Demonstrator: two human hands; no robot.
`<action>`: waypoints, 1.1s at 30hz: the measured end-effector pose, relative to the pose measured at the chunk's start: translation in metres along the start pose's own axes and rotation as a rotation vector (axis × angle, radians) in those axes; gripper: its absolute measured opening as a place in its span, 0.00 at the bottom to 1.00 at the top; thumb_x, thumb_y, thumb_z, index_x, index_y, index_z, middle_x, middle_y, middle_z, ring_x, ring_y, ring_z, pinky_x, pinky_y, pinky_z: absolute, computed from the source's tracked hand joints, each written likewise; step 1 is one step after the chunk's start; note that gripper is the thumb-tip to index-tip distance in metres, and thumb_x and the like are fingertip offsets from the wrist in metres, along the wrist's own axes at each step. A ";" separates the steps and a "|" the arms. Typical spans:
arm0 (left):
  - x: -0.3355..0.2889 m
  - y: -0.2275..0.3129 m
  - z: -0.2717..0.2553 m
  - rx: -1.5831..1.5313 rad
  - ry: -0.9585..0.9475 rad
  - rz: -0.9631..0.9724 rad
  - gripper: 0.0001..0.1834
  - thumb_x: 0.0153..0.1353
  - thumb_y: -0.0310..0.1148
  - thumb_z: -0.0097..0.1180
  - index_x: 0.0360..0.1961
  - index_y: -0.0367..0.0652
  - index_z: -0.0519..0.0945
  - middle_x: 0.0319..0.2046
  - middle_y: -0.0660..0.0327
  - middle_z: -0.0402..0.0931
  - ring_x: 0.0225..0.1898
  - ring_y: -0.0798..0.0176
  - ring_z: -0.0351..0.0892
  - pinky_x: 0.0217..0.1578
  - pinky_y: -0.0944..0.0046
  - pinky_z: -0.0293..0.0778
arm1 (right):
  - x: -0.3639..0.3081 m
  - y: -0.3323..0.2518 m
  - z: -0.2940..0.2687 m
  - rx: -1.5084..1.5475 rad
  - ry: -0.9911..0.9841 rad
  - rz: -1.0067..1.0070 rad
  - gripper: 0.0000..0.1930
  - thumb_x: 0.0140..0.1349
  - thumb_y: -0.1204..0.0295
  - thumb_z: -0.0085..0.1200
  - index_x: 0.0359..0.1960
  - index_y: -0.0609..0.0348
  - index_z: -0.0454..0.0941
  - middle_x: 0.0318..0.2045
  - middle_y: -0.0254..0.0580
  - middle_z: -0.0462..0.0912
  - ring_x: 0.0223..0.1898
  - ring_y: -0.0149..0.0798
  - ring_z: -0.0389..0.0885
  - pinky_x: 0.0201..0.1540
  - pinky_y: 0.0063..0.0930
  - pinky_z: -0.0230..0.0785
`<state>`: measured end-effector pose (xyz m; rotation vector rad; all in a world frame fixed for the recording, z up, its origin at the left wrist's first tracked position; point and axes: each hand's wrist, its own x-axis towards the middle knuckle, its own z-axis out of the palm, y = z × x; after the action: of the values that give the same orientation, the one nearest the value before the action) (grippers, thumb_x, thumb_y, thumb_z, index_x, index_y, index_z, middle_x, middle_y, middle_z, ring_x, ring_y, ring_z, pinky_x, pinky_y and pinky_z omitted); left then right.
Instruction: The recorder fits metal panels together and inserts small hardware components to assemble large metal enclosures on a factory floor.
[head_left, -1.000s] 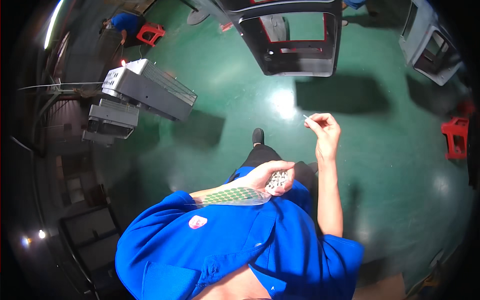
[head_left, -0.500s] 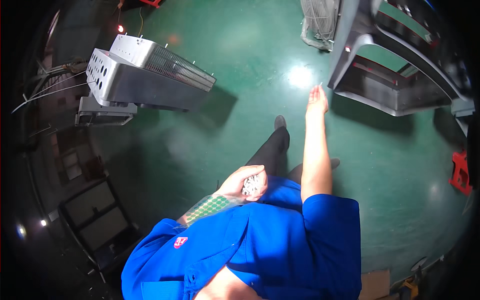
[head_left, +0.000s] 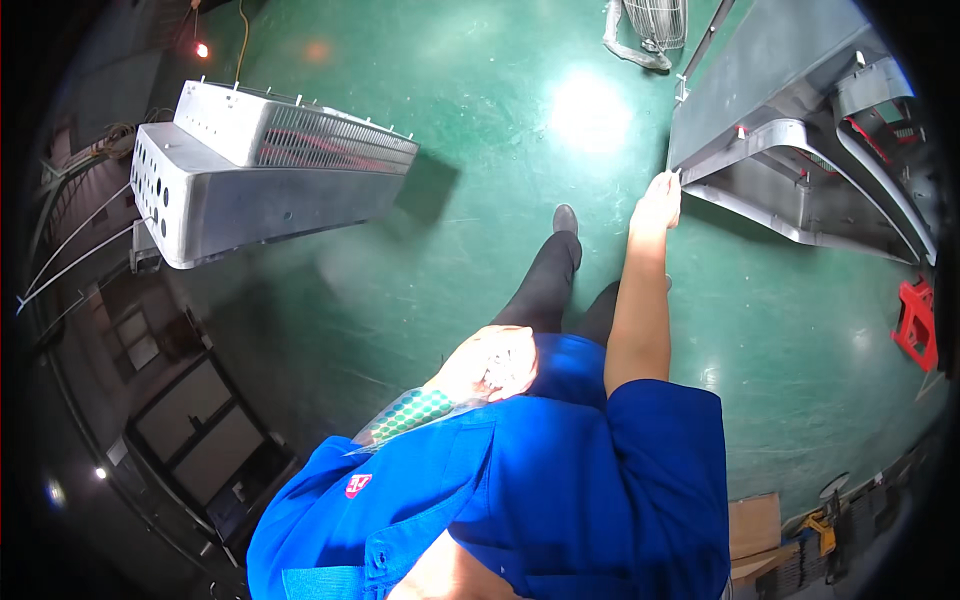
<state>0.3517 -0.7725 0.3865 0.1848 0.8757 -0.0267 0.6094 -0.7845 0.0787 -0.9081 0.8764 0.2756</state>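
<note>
My left hand [head_left: 478, 366] is cupped at my waist around a heap of small white plugs [head_left: 497, 368], whose exact shape is washed out by glare. Across my left forearm lies a clear sheet with green round stickers [head_left: 412, 412]. My right arm is stretched forward. Its hand [head_left: 657, 203] has the fingers pinched together at the near-left corner of a large grey metal housing [head_left: 770, 85], and a small white plug [head_left: 677, 172] shows at the fingertips. Similar white plugs stick out elsewhere on this housing.
At left hangs another grey housing [head_left: 270, 205], with slots, round holes and white plugs along its edges. A wire-caged fan [head_left: 655, 22] stands at the far side. A red stand [head_left: 914, 325] is at right, cardboard [head_left: 754, 525] at lower right, and a dark framed panel [head_left: 205, 440] at lower left.
My right hand has come up to the corner of the right housing, which now appears turned. The left housing sits a little farther left in view. My left hand stays at my waist.
</note>
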 end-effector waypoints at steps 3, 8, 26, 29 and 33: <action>0.000 0.003 0.017 0.019 0.059 -0.002 0.23 0.68 0.39 0.40 0.18 0.36 0.72 0.13 0.54 0.67 0.13 0.64 0.63 0.11 0.69 0.57 | 0.004 -0.003 0.005 -0.204 0.042 0.051 0.11 0.59 0.75 0.53 0.43 0.64 0.71 0.42 0.47 0.79 0.44 0.39 0.79 0.47 0.28 0.75; 0.006 0.006 0.021 0.028 0.082 -0.003 0.23 0.67 0.39 0.40 0.18 0.37 0.72 0.13 0.55 0.67 0.13 0.64 0.63 0.12 0.69 0.57 | 0.007 -0.011 0.010 -0.282 0.015 0.047 0.13 0.58 0.72 0.55 0.42 0.68 0.75 0.40 0.41 0.81 0.38 0.32 0.78 0.42 0.23 0.71; 0.025 0.017 0.018 -0.003 0.037 0.030 0.22 0.68 0.40 0.40 0.19 0.37 0.71 0.13 0.54 0.67 0.12 0.64 0.61 0.11 0.69 0.57 | 0.019 0.032 0.086 -2.104 -0.311 -0.594 0.15 0.60 0.57 0.50 0.42 0.50 0.80 0.40 0.41 0.81 0.41 0.39 0.79 0.44 0.34 0.70; 0.030 0.016 0.023 -0.010 0.042 0.045 0.22 0.68 0.40 0.39 0.20 0.37 0.71 0.13 0.54 0.67 0.12 0.64 0.61 0.11 0.69 0.57 | 0.026 0.050 0.094 -2.002 -0.346 -0.568 0.14 0.61 0.61 0.49 0.43 0.53 0.78 0.42 0.43 0.80 0.44 0.39 0.77 0.46 0.34 0.69; 0.034 0.012 0.034 -0.027 0.056 0.072 0.22 0.68 0.40 0.39 0.20 0.37 0.71 0.13 0.54 0.66 0.12 0.64 0.61 0.11 0.69 0.57 | 0.040 0.072 0.098 -1.719 -0.370 -0.476 0.13 0.61 0.65 0.48 0.44 0.57 0.77 0.45 0.45 0.78 0.47 0.39 0.76 0.49 0.34 0.69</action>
<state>0.4007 -0.7648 0.3834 0.1927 0.9245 0.0576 0.6484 -0.6704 0.0373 -2.4802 -0.1641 0.7733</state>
